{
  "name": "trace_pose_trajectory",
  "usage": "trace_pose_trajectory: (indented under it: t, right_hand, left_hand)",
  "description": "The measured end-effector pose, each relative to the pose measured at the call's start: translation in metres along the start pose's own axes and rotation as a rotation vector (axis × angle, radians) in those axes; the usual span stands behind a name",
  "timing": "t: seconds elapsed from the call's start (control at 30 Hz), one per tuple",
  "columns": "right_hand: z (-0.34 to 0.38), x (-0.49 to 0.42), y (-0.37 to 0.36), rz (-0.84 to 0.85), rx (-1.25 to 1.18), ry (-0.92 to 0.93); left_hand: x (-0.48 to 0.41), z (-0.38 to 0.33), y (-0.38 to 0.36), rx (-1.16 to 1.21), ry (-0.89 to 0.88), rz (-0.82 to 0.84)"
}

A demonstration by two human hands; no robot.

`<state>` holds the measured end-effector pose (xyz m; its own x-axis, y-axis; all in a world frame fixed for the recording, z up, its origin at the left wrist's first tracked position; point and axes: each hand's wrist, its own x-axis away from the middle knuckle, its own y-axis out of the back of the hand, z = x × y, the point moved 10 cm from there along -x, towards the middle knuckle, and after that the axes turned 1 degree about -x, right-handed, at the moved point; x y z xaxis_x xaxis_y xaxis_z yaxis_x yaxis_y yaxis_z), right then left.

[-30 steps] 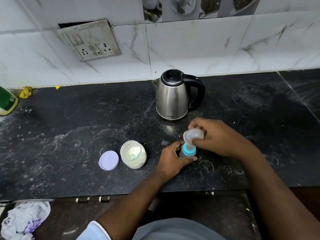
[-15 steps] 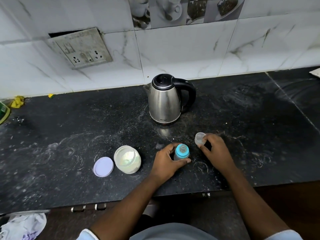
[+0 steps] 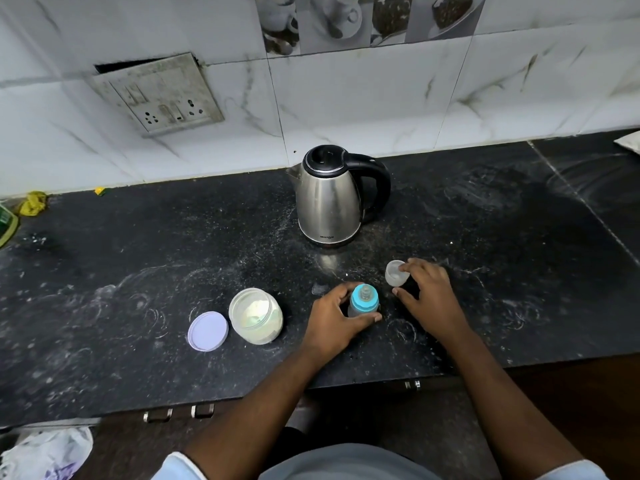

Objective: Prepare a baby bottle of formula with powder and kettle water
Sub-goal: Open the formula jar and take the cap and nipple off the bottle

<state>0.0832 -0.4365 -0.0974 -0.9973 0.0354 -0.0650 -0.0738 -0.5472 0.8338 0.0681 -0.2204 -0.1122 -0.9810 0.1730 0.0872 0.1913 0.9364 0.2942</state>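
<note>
A left hand (image 3: 332, 317) gripped a small upright baby bottle with a blue collar (image 3: 363, 302) on a dusty black stone counter (image 3: 138, 271). The right hand (image 3: 427, 292) touched a translucent plastic cap (image 3: 394, 273) beside it, near a steel kettle (image 3: 329, 199).

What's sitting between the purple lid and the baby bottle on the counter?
In the head view, the open jar of formula powder stands between the purple lid and the baby bottle, right beside the lid.

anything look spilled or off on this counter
Yes: white powder is scattered and smeared in swirls across the black counter, thickest near the kettle. The wall socket plate also hangs crooked and grimy.
</note>
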Motion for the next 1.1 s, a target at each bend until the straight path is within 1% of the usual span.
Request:
trace_pose_trajectory:
  t: [0.13, 0.17, 0.23, 0.27, 0.33, 0.4, 0.43, 0.53, 0.63, 0.73, 0.9, 1.0, 1.1]
  right_hand:
    - [0.044, 0.010, 0.034, -0.118, -0.056, 0.098]
    - [0.060, 0.012, 0.041, -0.102, -0.096, 0.121]
    - [0.095, 0.016, 0.041, 0.023, -0.122, 0.156]
    - [0.110, 0.018, 0.036, 0.103, -0.074, 0.168]
    - [0.129, 0.019, 0.022, 0.213, 0.133, 0.177]
    - [0.140, 0.016, 0.013, 0.254, 0.340, 0.181]
    - [0.143, 0.013, 0.011, 0.278, 0.395, 0.172]
    - [0.149, 0.007, 0.001, 0.400, 0.480, 0.135]
    - [0.158, 0.008, -0.008, 0.455, 0.600, 0.204]
    - [0.162, 0.008, -0.016, 0.513, 0.668, 0.272]
    - [0.153, 0.001, -0.020, 0.522, 0.700, 0.284]
    - [0.151, 0.003, -0.023, 0.530, 0.709, 0.362]
    - [0.151, 0.011, -0.029, 0.564, 0.812, 0.517]
  left_hand:
    - [0.000, -0.002, 0.001, -0.004, -0.016, 0.002]
    - [0.000, -0.004, 0.001, -0.005, -0.020, 0.002]
    - [0.001, -0.005, 0.002, -0.009, -0.027, -0.003]
    - [0.001, -0.005, 0.003, -0.010, -0.030, -0.007]
    - [0.001, -0.006, 0.004, -0.013, -0.025, -0.010]
    - [0.001, -0.005, 0.003, -0.015, -0.012, 0.002]
    - [0.001, -0.004, 0.003, -0.015, -0.011, 0.004]
    - [0.001, 0.000, 0.003, 0.002, 0.011, 0.002]
    - [-0.001, 0.006, 0.002, 0.024, 0.031, 0.008]
    - [-0.003, 0.008, 0.000, 0.057, 0.048, 0.016]
    - [-0.004, 0.007, -0.003, 0.088, 0.049, 0.014]
    - [-0.004, 0.007, -0.004, 0.105, 0.048, 0.019]
    - [-0.003, 0.008, -0.004, 0.110, 0.045, 0.024]
